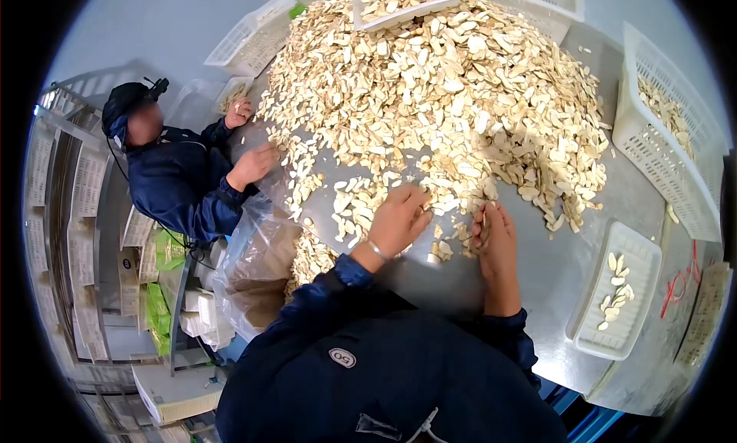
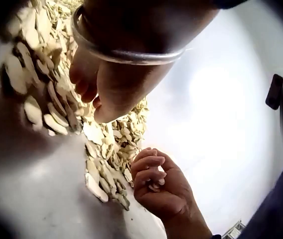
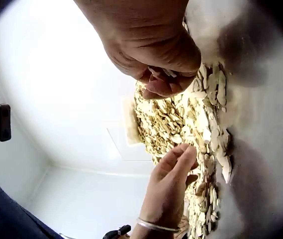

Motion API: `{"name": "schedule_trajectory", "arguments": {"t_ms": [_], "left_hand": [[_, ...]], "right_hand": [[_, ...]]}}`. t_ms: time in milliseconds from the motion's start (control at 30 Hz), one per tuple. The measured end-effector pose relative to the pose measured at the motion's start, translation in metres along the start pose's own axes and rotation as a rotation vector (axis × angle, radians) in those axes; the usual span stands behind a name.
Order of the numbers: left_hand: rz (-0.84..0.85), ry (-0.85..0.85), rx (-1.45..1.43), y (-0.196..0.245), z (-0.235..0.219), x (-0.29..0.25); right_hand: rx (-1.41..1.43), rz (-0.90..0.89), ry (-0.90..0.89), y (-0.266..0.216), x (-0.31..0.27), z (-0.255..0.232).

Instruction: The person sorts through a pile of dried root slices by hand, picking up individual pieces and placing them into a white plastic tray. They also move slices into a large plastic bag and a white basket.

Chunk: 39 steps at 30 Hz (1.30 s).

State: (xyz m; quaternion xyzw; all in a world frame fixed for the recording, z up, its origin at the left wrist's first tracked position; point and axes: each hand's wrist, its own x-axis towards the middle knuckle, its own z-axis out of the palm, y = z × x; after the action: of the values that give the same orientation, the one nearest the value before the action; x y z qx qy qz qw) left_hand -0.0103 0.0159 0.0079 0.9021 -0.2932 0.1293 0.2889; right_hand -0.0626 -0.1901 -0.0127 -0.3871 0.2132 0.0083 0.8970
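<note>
Pale, flat dried slices point(image 1: 453, 82) form a large heap on the metal table point(image 1: 414, 285). At its near edge my left hand point(image 1: 395, 222), with a bracelet at the wrist, reaches down to loose slices. In the right wrist view, this left hand point(image 3: 169, 184) has its thumb and forefinger close together, no slice showing between them. To the right, my right hand point(image 1: 495, 239) is raised over the table with fingers curled. The left wrist view shows a few small slices point(image 2: 155, 185) held in the palm of the right hand point(image 2: 164, 191).
A white tray point(image 1: 651, 289) with several slices lies at the right. White perforated baskets point(image 1: 652, 147) stand right and behind; another tray point(image 1: 411, 14) rests on the heap. At left, another person point(image 1: 180, 166) works beside a clear plastic bag point(image 1: 253, 251) and shelving point(image 1: 84, 243).
</note>
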Motion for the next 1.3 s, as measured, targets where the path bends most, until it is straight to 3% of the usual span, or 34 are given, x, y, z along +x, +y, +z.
{"name": "schedule_trajectory", "arguments": {"t_ms": [100, 133, 233, 400, 500, 667, 800, 900, 933, 1033, 1067, 1167, 1300], "left_hand": [[-0.079, 0.003, 0.058, 0.001, 0.017, 0.014], [-0.116, -0.068, 0.062, -0.001, 0.017, 0.016], [-0.209, -0.075, -0.046, -0.005, 0.01, 0.015], [-0.228, -0.148, 0.159, -0.024, -0.013, 0.006], [-0.049, 0.023, 0.055, -0.025, 0.003, 0.017], [0.081, -0.079, -0.004, -0.009, 0.027, 0.035], [-0.057, -0.04, -0.121, -0.016, 0.025, 0.028], [-0.3, -0.11, -0.286, -0.013, 0.006, 0.024], [-0.329, -0.054, -0.324, -0.016, 0.007, 0.021], [-0.231, -0.024, -0.094, -0.033, 0.004, 0.014], [-0.092, 0.093, 0.069, -0.041, 0.009, 0.011], [-0.067, 0.108, 0.052, -0.029, 0.008, 0.017], [-0.044, -0.056, 0.061, -0.013, 0.008, 0.018]], "right_hand": [[-0.068, -0.019, -0.008, -0.005, -0.001, -0.001], [-0.091, -0.027, -0.001, -0.007, -0.002, 0.001], [-0.081, -0.035, -0.002, -0.008, 0.0, -0.005], [-0.085, -0.02, -0.034, -0.005, -0.003, 0.001], [-0.088, -0.016, -0.037, -0.005, -0.004, 0.002], [-0.109, -0.039, -0.012, -0.005, -0.001, -0.004], [-0.133, -0.05, 0.0, -0.005, -0.001, -0.005], [-0.126, -0.041, -0.006, -0.004, -0.002, 0.0], [-0.119, -0.04, -0.01, -0.004, -0.002, 0.0], [-0.119, -0.043, -0.012, -0.005, -0.003, 0.0], [-0.121, -0.045, -0.01, -0.005, -0.004, 0.0], [-0.129, -0.051, -0.015, -0.005, -0.003, -0.001], [-0.121, -0.056, -0.018, -0.005, -0.004, 0.0]]}}
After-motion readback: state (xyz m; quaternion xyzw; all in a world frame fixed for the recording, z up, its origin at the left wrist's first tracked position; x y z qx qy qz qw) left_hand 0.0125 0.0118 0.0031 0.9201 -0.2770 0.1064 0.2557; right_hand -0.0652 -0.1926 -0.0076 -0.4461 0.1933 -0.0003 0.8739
